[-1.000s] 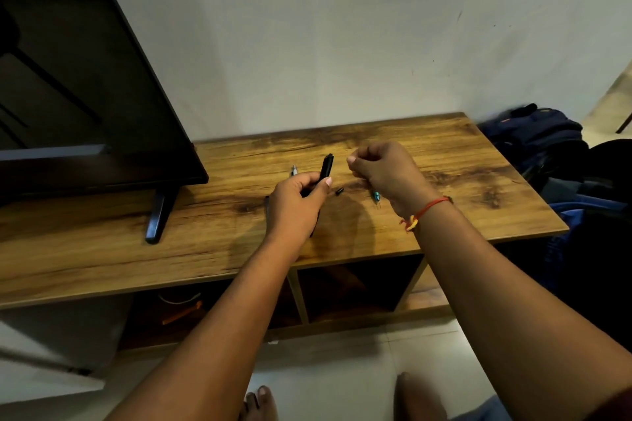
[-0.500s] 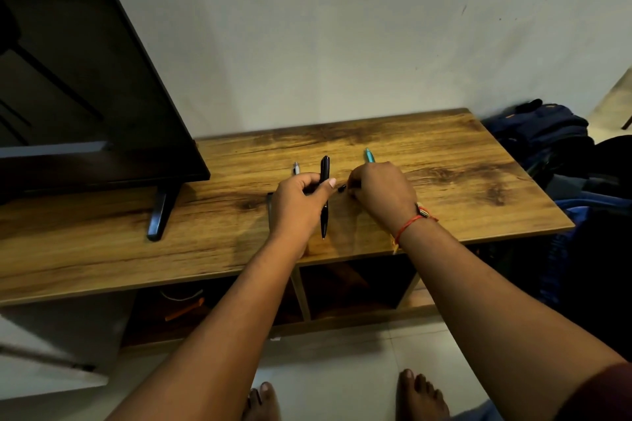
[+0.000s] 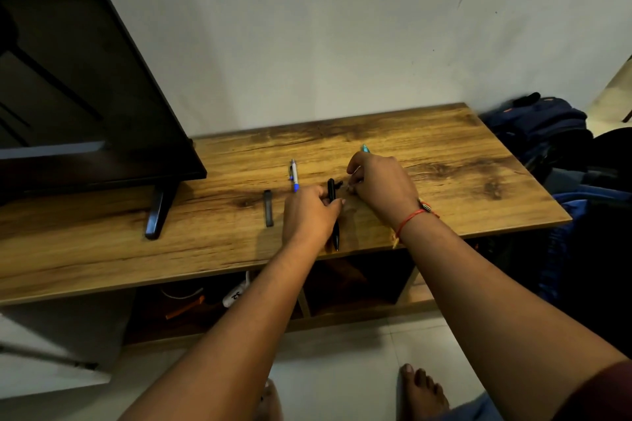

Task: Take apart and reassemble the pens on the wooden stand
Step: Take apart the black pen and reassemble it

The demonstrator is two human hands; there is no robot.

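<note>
Left hand (image 3: 309,212) fingers pinching black pen (image 3: 333,215), tip toward viewer, right hand (image 3: 383,183) curled

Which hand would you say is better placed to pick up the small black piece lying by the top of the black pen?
Right. The right hand has its fingertips beside the small black piece, while the left hand is occupied gripping the black pen.

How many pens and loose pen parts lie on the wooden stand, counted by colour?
Black pen, under the left hand: 1
White and blue pen: 1
Teal pen, mostly hidden by the right hand: 1
Loose black parts, a long one and a small one: 2
Total: 5
</note>
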